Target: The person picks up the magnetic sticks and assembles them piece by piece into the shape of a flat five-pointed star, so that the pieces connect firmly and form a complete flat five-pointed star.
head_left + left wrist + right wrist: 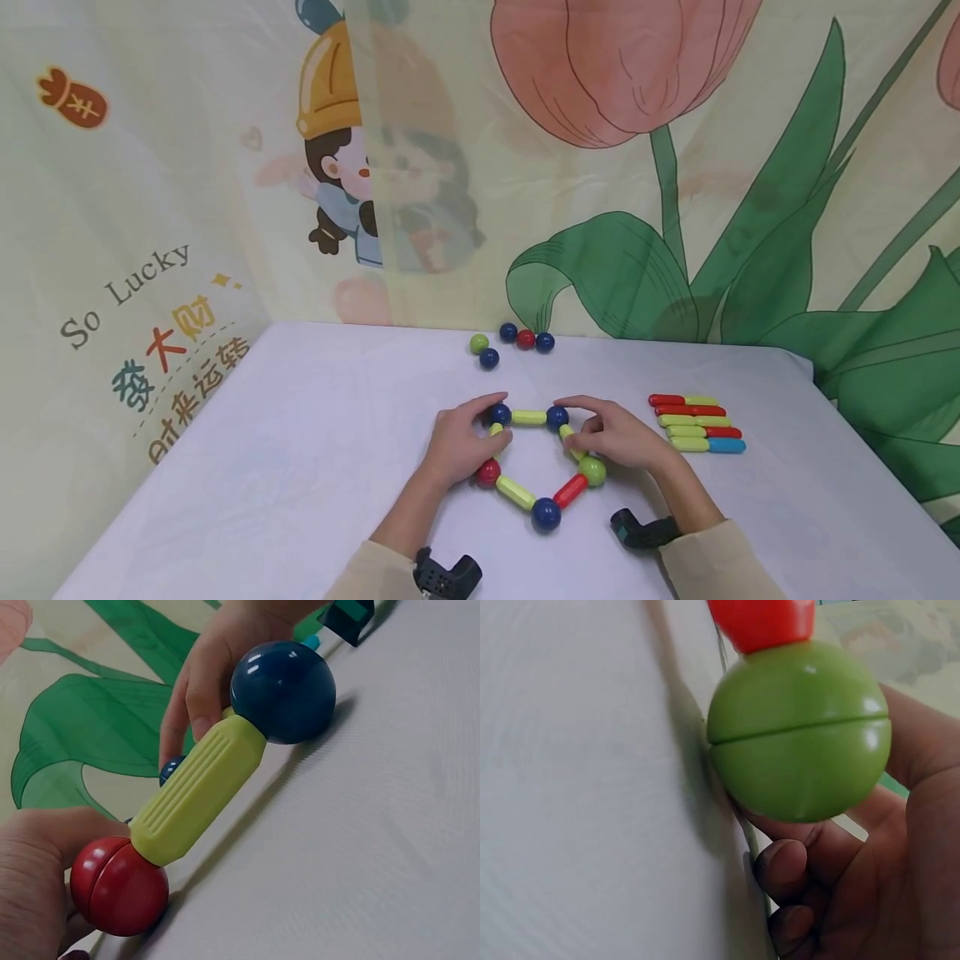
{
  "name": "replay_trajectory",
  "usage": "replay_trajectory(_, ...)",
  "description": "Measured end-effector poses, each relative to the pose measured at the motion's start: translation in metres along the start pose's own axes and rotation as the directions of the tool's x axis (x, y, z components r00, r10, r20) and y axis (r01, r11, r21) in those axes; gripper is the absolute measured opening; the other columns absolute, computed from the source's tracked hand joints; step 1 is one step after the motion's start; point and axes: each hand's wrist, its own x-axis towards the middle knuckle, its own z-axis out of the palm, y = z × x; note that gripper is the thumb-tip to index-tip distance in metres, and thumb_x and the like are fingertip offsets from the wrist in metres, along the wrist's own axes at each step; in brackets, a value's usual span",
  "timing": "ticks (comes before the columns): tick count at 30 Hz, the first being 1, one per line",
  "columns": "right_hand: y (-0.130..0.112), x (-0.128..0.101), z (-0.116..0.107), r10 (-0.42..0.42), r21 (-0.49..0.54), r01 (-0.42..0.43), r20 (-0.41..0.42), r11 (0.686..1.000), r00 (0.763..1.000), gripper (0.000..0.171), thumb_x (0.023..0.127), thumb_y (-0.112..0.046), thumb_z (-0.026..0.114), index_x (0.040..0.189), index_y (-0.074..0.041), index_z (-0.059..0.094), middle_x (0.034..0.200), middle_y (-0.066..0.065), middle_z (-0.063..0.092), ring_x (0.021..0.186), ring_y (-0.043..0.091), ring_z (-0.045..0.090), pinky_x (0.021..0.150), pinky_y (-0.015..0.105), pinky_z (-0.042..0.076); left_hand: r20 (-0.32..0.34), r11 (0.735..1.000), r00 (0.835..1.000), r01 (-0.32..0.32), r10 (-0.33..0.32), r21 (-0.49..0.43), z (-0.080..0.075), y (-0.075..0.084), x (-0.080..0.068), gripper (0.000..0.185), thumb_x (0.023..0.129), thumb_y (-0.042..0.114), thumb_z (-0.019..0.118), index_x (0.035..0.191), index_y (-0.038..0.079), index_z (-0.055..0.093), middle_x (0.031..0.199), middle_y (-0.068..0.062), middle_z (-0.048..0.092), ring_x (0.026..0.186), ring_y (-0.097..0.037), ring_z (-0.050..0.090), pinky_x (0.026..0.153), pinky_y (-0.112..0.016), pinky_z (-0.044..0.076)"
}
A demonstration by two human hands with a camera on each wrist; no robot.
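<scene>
Our left hand [457, 446] pinches the pentagon [537, 454] at ten o'clock; our right hand [618, 437], fingers curled, grips it at two.

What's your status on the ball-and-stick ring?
Left hand and right hand both grip the ring at its top corners. Ring flat on table, closed. Nothing in the way.

Ring [536, 454]: navy, red, green balls; yellow-green, red rods. Spare rods [697, 422] at 3 o'clock: red, yellow-green, blue. Table [300, 467] white. Backdrop [675, 208]: pink tulip, green leaves.
</scene>
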Motion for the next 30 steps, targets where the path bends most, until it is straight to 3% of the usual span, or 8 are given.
replay_trajectory(4, 0.002, 0.001, 0.000, -0.003, 0.008, 0.003, -0.014, 1.000, 1.000, 0.066, 0.089, -0.030, 0.079, 0.150, -0.022, 0.054, 0.069, 0.004, 0.056, 0.065, 0.019, 0.052, 0.060, 0.028, 0.043, 0.049, 0.999, 0.999, -0.019, 0.018, 0.031, -0.002, -0.001, 0.000, 0.060, 0.086, 0.025, 0.075, 0.144, 0.027, 0.062, 0.146, -0.004, 0.063, 0.140, -0.031, 0.053, 0.113, -0.059, 0.040)
replay_trajectory(10, 0.004, 0.002, -0.001, -0.008, 0.012, 0.008, -0.015, 1.000, 1.000, 0.067, 0.088, -0.031, 0.080, 0.149, -0.021, 0.054, 0.070, 0.004, 0.057, 0.067, 0.019, 0.053, 0.061, 0.028, 0.044, 0.076, 0.999, 0.997, -0.019, 0.017, 0.029, -0.004, -0.002, 0.000, 0.056, 0.089, 0.022, 0.070, 0.144, 0.027, 0.062, 0.148, -0.006, 0.061, 0.142, -0.033, 0.050, 0.115, -0.061, 0.038)
replay_trajectory(16, 0.004, 0.002, -0.002, -0.053, 0.006, 0.053, -0.017, 0.999, 0.998, 0.063, 0.086, -0.029, 0.081, 0.143, -0.016, 0.057, 0.084, 0.004, 0.061, 0.077, 0.019, 0.055, 0.067, 0.029, 0.048, 0.070, 1.000, 0.997, -0.007, 0.009, -0.018, -0.004, -0.001, 0.001, 0.057, 0.090, 0.019, 0.071, 0.145, 0.025, 0.061, 0.146, -0.006, 0.062, 0.144, -0.033, 0.049, 0.118, -0.058, 0.038)
replay_trajectory(23, 0.003, 0.003, -0.003, -0.054, 0.011, 0.054, -0.026, 0.998, 0.998, 0.058, 0.088, -0.031, 0.080, 0.138, -0.013, 0.057, 0.089, 0.005, 0.063, 0.080, 0.021, 0.057, 0.071, 0.031, 0.049, 0.038, 0.997, 0.999, 0.021, -0.018, -0.080, -0.007, -0.002, 0.002, 0.051, 0.091, 0.017, 0.073, 0.142, 0.022, 0.064, 0.139, -0.006, 0.067, 0.141, -0.031, 0.052, 0.118, -0.056, 0.039)
replay_trajectory(27, 0.004, 0.001, -0.008, -0.047, 0.002, 0.048, -0.072, 0.999, 0.996, 0.048, 0.092, -0.030, 0.075, 0.135, -0.013, 0.062, 0.094, 0.005, 0.065, 0.080, 0.020, 0.060, 0.070, 0.031, 0.051, 0.055, 0.998, 0.998, 0.016, -0.012, -0.066, -0.006, -0.001, 0.003, 0.048, 0.094, 0.016, 0.070, 0.141, 0.023, 0.064, 0.143, -0.005, 0.064, 0.143, -0.030, 0.051, 0.118, -0.055, 0.040)
replay_trajectory(30, 0.008, -0.005, -0.018, -0.045, -0.015, 0.043, -0.176, 0.999, 0.983, 0.037, 0.095, -0.026, 0.072, 0.129, -0.012, 0.066, 0.100, 0.008, 0.067, 0.082, 0.022, 0.060, 0.070, 0.031, 0.053, 0.062, 0.998, 0.998, 0.010, -0.006, -0.064, -0.003, 0.000, 0.004, 0.048, 0.094, 0.016, 0.069, 0.141, 0.024, 0.064, 0.143, -0.004, 0.064, 0.144, -0.029, 0.051, 0.118, -0.054, 0.040)
